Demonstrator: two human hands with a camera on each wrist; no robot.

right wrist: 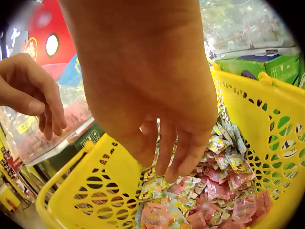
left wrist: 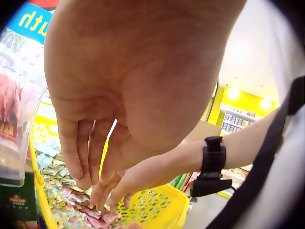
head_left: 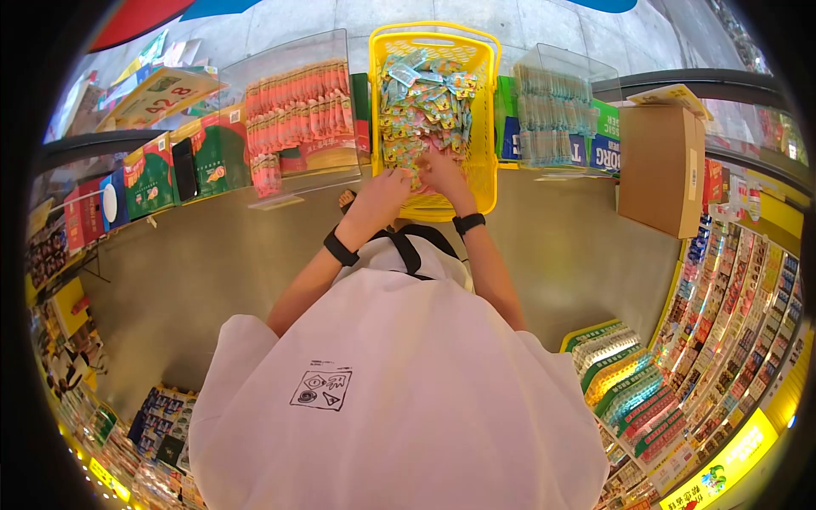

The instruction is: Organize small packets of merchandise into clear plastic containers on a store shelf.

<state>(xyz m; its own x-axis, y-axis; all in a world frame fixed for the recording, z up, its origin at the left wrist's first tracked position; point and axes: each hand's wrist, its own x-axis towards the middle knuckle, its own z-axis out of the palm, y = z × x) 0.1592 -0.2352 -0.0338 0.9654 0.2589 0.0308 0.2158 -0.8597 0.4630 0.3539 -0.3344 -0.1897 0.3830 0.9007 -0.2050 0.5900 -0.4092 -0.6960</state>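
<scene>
The basket (head_left: 484, 153) is smooth, glossy plastic, the sachets (right wrist: 217, 188) shiny, seemingly film, the box (head_left: 656, 170) matt cardboard.

From here, the right hand (head_left: 446, 180) hides some packets (head_left: 425, 102) inside the yellow basket (head_left: 485, 161), their print too tiny to read.

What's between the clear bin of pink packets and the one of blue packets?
Mainly the yellow basket, holding small packets, as the head view shows.

Yellow basket (head_left: 486, 127) of small packets (head_left: 438, 106)
</scene>
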